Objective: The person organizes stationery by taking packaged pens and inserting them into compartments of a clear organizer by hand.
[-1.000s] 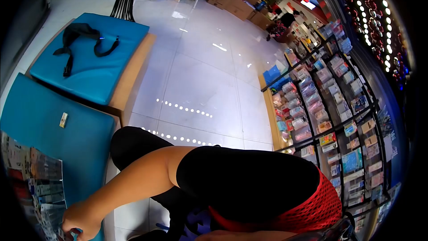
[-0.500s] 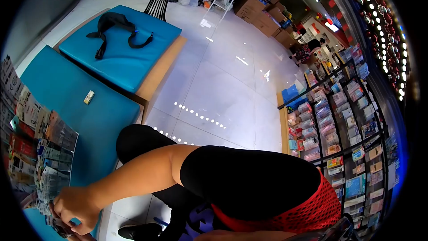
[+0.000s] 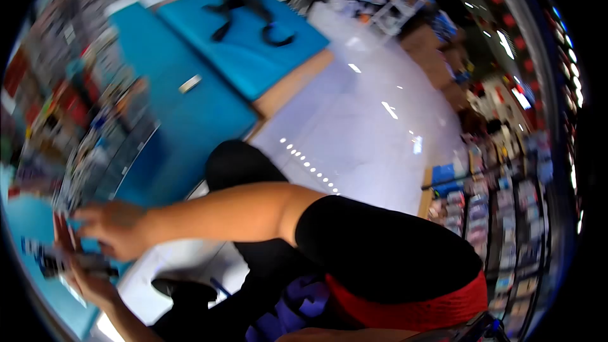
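Note:
My right hand (image 3: 120, 228) reaches to the lower left beside a display of packaged goods (image 3: 95, 152). Its fingers look stretched and apart, though motion blurs them. Just below it, my left hand (image 3: 88, 278) comes up from the bottom edge. Its fingers are bent round a small dark-and-light item (image 3: 47, 259), too smeared to name. Both hands are over the teal padded bench (image 3: 190, 123). Farther up that bench lies a small whitish box (image 3: 190, 83).
A second teal pad (image 3: 266, 57) bears a black strapped bag (image 3: 244, 0). At right stands a rack (image 3: 500, 215) hung with packaged goods. Cardboard boxes (image 3: 430, 50) and a white step ladder (image 3: 405, 6) stand across the shiny tiled floor (image 3: 361, 126). My bent knee (image 3: 240, 161) is close to the bench.
The view has swung, shifting the benches right and bringing more of the display into sight. My right hand's fingers have gone from curled to spread, and my left hand is now plainly visible.

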A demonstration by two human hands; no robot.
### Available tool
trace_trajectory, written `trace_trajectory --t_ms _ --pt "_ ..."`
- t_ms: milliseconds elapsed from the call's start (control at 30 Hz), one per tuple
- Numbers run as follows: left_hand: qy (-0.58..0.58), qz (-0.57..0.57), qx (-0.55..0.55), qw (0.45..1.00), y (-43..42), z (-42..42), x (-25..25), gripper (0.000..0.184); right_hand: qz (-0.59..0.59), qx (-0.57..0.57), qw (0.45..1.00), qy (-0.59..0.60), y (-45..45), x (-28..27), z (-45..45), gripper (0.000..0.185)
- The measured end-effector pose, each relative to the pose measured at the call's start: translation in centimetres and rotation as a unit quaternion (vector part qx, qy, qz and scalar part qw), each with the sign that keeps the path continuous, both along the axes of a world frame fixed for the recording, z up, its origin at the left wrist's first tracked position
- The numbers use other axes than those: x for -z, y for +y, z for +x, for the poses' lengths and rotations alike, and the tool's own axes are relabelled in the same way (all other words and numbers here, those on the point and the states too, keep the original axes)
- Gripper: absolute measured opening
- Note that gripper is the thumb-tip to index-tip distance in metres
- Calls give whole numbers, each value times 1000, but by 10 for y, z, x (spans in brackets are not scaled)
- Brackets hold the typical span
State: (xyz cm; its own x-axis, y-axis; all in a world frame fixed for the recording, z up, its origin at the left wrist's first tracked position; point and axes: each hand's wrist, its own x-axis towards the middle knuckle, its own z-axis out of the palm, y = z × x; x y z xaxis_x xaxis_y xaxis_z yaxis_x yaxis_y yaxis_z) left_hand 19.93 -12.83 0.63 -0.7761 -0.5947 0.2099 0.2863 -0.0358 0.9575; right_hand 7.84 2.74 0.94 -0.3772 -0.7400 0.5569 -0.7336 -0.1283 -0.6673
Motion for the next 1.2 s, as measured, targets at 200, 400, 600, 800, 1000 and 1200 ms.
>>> trace_trajectory --t_ms 200,400,600,800,1000,1200 --pt "24 56 -51 997 13 10 -28 39 3 -21 999 -28 12 -13 -3 66" --pt "-58 131 -41 989 15 25 -32 35 6 -46 983 -176 13 -11 -2 80" --pt "-61 114 -1 992 23 26 -42 41 32 -40 989 -137 10 -21 -12 76" --pt "-20 136 59 989 27 23 -39 33 40 -1 999 0 6 -18 -20 69" --pt "-45 156 32 986 38 11 -37 30 19 -36 988 -146 10 -18 -18 60" --pt "-167 174 153 958 34 18 -32 26 56 -75 949 -302 17 -23 -25 25"
